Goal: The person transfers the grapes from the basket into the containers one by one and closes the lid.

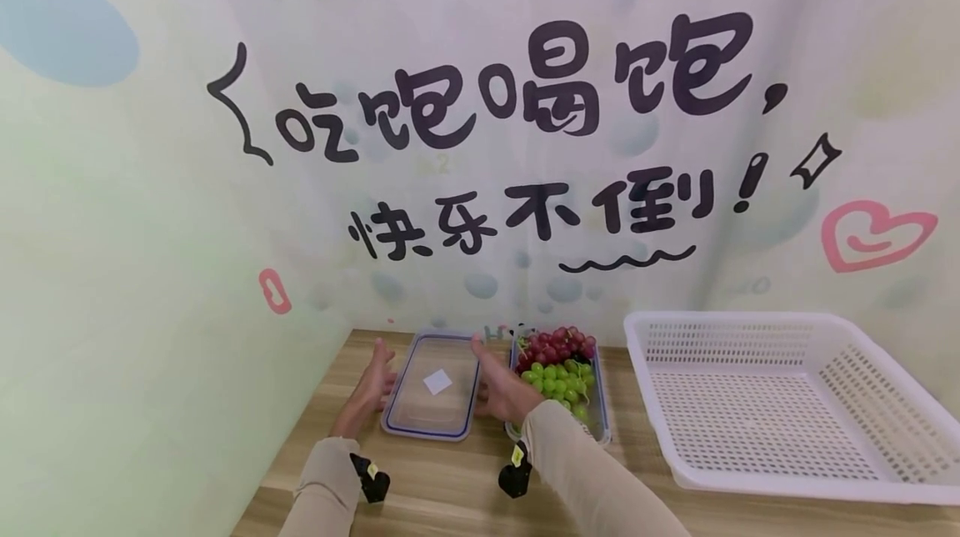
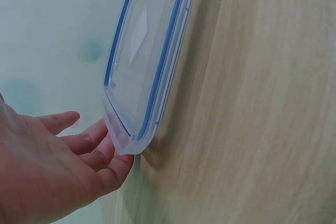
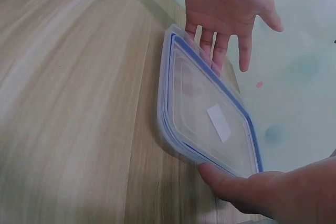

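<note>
A transparent plastic lid (image 1: pixel 435 408) with a blue seal and a white square sticker (image 1: pixel 437 382) lies flat on the table. My left hand (image 1: pixel 372 387) is at its left edge, fingers loosely extended; in the left wrist view its fingertips (image 2: pixel 122 165) reach the lid's rim (image 2: pixel 152 129). On the opposite side, my right hand (image 1: pixel 504 387) has its fingers by the right edge, and a fingertip (image 3: pixel 212 176) meets the rim (image 3: pixel 181 148) in the right wrist view. Neither hand grips the lid. Part of the right hand's fingers is hidden.
Right of the lid stands a container (image 1: pixel 602 416) holding red grapes (image 1: pixel 555 345) and green grapes (image 1: pixel 551 377), partly behind my right forearm. A large white perforated basket (image 1: pixel 750 483) is farther right. A printed wall (image 1: pixel 480 295) borders the wooden table (image 1: pixel 427 479) behind.
</note>
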Demonstrator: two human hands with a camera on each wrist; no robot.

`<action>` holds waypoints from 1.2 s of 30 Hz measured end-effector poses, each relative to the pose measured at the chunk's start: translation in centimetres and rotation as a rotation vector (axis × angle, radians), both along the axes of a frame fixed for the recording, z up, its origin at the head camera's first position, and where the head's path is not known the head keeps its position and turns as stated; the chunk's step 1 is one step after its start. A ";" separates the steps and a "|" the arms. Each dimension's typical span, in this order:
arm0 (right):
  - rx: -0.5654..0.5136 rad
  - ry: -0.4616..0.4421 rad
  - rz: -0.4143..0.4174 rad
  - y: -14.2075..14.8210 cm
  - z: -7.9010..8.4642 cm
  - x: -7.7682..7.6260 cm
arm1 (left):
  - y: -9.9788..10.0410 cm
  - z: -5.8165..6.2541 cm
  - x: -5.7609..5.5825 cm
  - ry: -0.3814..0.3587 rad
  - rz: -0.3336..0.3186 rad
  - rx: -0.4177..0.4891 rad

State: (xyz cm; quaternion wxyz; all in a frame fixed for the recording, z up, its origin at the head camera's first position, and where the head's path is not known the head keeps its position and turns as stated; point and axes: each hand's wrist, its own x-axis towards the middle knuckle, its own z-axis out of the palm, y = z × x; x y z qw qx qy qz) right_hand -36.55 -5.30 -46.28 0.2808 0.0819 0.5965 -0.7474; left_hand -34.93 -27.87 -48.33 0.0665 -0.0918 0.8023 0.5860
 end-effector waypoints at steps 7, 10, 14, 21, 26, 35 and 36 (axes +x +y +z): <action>0.010 0.009 0.020 0.2 0.0 0.4 | 0.1 0.1 0.2 -0.052 0.007 -0.009; 0.019 0.023 0.026 0.3 0.2 0.6 | -0.1 0.3 0.4 -0.055 0.019 -0.044; 0.016 0.035 0.035 0.4 0.7 0.8 | -0.2 0.7 0.7 -0.030 0.038 -0.082; -0.014 0.055 0.073 1.0 1.8 1.0 | -0.3 1.1 0.8 -0.011 0.075 -0.091; -0.001 0.101 0.101 1.7 2.5 0.8 | -0.2 1.8 0.9 0.021 0.087 -0.093; -0.005 0.143 0.169 3.3 4.2 0.3 | -0.2 3.7 1.2 0.060 0.072 -0.108; 0.000 0.154 0.177 3.5 4.4 0.2 | -0.2 3.8 1.2 0.063 0.070 -0.108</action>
